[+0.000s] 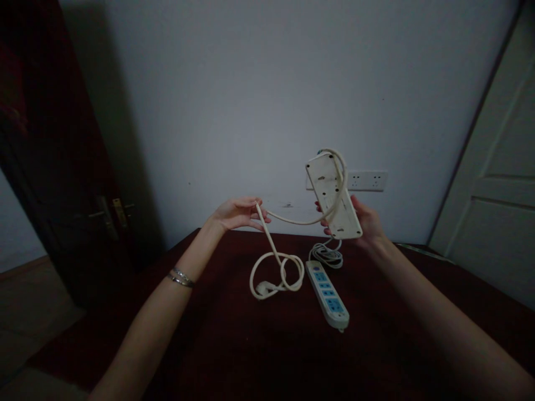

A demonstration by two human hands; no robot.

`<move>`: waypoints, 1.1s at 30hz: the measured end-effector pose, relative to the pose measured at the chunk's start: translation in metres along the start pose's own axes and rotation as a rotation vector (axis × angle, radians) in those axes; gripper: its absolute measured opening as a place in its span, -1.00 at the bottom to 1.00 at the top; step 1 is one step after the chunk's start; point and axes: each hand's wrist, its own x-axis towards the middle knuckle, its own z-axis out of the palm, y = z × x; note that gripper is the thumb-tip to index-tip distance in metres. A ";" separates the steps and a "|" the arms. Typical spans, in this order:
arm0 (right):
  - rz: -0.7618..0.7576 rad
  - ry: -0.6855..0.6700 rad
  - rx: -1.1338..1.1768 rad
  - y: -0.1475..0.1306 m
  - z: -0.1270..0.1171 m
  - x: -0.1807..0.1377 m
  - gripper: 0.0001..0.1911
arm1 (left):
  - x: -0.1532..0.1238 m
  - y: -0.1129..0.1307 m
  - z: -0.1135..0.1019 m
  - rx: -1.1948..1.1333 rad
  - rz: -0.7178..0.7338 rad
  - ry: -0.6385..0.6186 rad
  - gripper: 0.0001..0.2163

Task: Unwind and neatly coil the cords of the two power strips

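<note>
A white power strip point(330, 195) is held up in my right hand point(365, 220), its underside with screws and mounting slots facing me. Its cream cord point(271, 239) loops over the strip's top and back, then crosses left to my left hand point(242, 213), which pinches it between thumb and fingers. From there the cord hangs down in tangled loops, with a white plug point(264, 288) at the lower left of them. Below my right hand, a second power strip point(328, 295) with blue sockets lies face up, its grey cable point(328, 255) bunched at its far end.
The dark red tabletop point(234, 345) meets a pale wall point(234, 100). A wall socket panel point(368, 180) sits behind the raised strip. A dark door point(54, 167) with a metal handle stands at left, a light panelled door point(497, 167) at right.
</note>
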 end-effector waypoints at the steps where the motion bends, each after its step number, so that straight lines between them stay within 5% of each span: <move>1: 0.031 -0.013 0.006 0.001 -0.006 0.000 -0.39 | 0.001 0.002 0.000 -0.021 -0.002 0.019 -0.87; 6: 0.329 -0.135 -0.201 -0.003 -0.030 -0.008 -0.36 | 0.011 0.008 -0.002 0.033 0.041 0.234 -0.80; 12: 0.437 -0.405 -0.695 -0.011 0.007 -0.017 -0.64 | 0.019 0.015 0.025 0.345 0.254 0.274 -0.75; 14: 0.343 -0.315 -0.846 -0.004 0.017 -0.013 -0.66 | 0.019 0.020 0.037 0.405 0.282 0.244 -0.75; 16: 0.238 -0.075 -0.895 0.008 0.018 -0.005 -0.58 | 0.017 0.023 0.048 0.450 0.289 0.217 -0.74; 20: 0.145 0.343 -0.615 0.031 0.012 0.010 -0.40 | 0.012 0.021 0.063 0.499 0.202 0.068 -0.75; 25: 0.079 0.255 -0.150 0.027 0.005 0.007 -0.49 | 0.004 0.016 0.061 0.544 0.083 -0.061 -0.79; 33: -0.137 0.110 -0.090 0.015 0.009 -0.019 -0.31 | 0.010 -0.001 0.015 0.767 0.069 0.047 -0.83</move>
